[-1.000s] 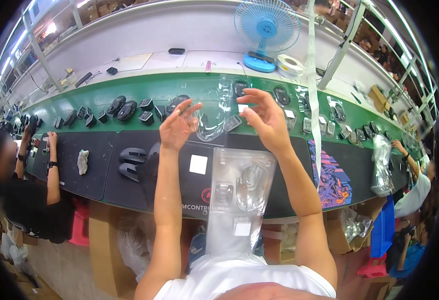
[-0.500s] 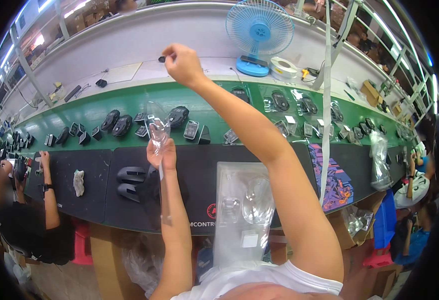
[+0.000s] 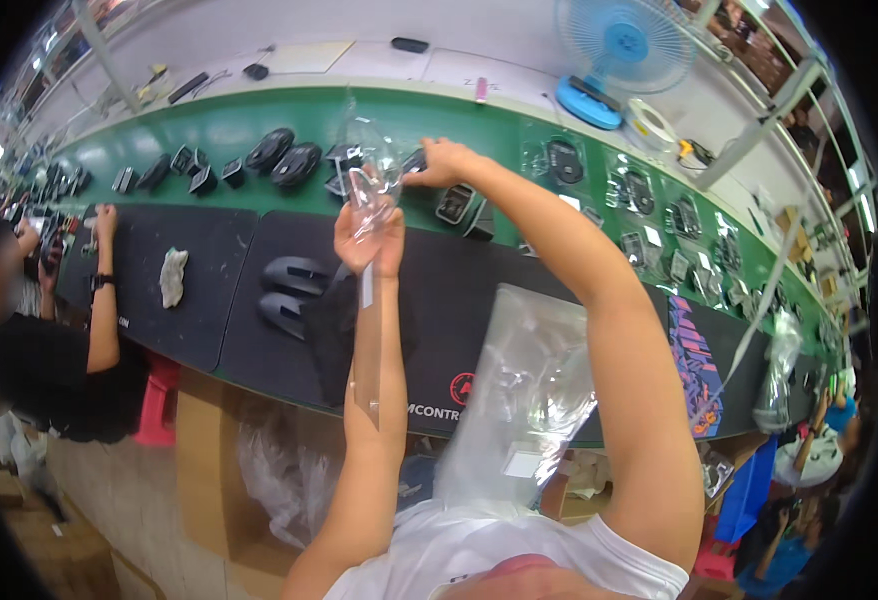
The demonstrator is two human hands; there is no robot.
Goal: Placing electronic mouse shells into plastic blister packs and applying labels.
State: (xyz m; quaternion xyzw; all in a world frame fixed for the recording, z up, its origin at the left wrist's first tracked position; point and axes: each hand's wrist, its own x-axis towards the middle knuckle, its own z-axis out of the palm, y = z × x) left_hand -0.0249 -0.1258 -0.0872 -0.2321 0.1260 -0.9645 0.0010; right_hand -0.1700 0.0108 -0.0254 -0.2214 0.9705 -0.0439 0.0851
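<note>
My left hand (image 3: 371,245) is turned palm up with its fingers around a clear plastic blister shell (image 3: 371,150), held above the near edge of the green conveyor belt (image 3: 219,120). A narrow transparent strip of it hangs along my left forearm. Just right of the shell, my right hand (image 3: 446,163) is closed on a black computer mouse (image 3: 415,161), mostly hidden by the fingers. Several black mice (image 3: 296,165) and small boxy black parts (image 3: 453,204) lie on the belt. A larger clear blister sheet (image 3: 519,380) leans against the bench edge between my forearms.
Two dark grey mouse-shaped pieces (image 3: 284,314) and a black cloth (image 3: 325,325) lie on the dark mat. Farther right, several bagged mice (image 3: 639,190) rest on the belt. A blue fan (image 3: 627,45) and a tape roll (image 3: 651,125) stand behind. A co-worker (image 3: 59,330) sits at left.
My right hand has come down from above the back ledge to the belt and taken hold of the mouse beside the shell. The whole view has shifted and tilted.
</note>
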